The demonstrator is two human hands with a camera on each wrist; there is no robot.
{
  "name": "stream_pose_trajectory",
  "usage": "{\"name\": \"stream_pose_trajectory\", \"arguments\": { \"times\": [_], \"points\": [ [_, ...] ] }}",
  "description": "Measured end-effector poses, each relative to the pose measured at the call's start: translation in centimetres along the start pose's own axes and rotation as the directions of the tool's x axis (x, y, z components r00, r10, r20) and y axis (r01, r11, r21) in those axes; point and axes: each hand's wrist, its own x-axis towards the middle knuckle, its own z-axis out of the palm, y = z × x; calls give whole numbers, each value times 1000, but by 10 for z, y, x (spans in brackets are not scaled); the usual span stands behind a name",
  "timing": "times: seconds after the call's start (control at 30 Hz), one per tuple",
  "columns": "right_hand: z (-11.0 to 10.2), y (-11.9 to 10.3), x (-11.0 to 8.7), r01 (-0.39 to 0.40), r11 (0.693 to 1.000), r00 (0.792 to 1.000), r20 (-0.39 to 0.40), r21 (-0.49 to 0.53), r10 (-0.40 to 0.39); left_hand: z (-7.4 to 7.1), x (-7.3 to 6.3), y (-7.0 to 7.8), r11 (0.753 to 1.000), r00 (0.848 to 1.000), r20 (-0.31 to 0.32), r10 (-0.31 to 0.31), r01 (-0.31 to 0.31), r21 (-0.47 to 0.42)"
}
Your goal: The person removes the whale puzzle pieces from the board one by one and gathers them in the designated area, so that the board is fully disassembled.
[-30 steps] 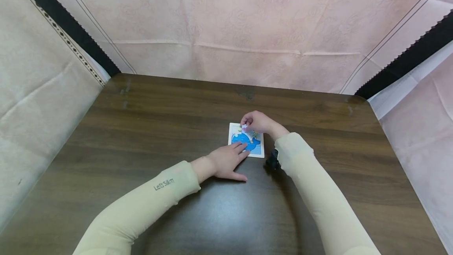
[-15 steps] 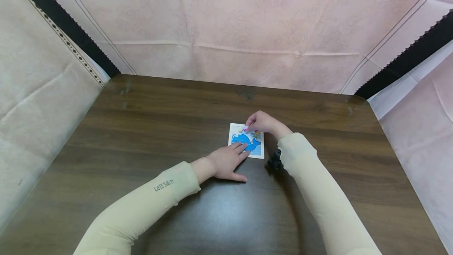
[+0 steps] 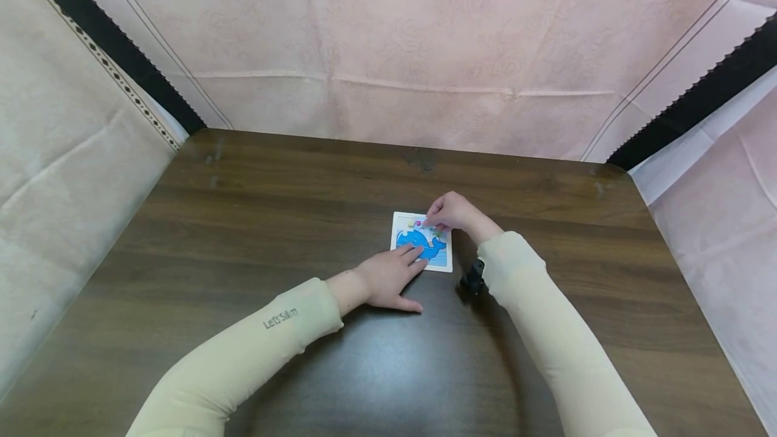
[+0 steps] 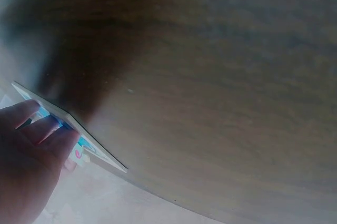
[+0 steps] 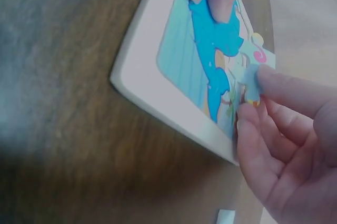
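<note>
A white-bordered jigsaw puzzle [image 3: 437,263] with a blue whale lies flat on the brown wooden table. My left hand [image 3: 388,278] rests on its lower left part, fingers straight and spread; in the left wrist view the fingertips touch the picture. At the puzzle's upper right, my right hand [image 3: 456,212] pinches a pale blue puzzle piece [image 5: 253,81] between thumb and fingers. In the right wrist view this piece is tilted above the board near its top edge, beside a pink swirl. The fingers partly hide the piece.
The wooden table [image 3: 273,208] stretches around the puzzle on every side. Pale pink cloth [image 3: 425,39] hangs behind its far edge. A black device [image 3: 472,277] sits at the right wrist. A small whitish object [image 5: 225,216] shows at the bottom of the right wrist view.
The right hand has shifted a little to the right along the puzzle's top, uncovering more of the upper picture. My left hand stays in place on the board.
</note>
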Motion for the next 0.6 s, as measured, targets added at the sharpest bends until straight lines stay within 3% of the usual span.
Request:
{"name": "stream_pose_trajectory", "arguments": {
  "times": [0.6],
  "points": [
    [-3, 2, -1, -59, 993, 997, 52, 101, 53, 1, 2, 1, 1000, 1000, 18, -10, 11, -8]
  ]
}}
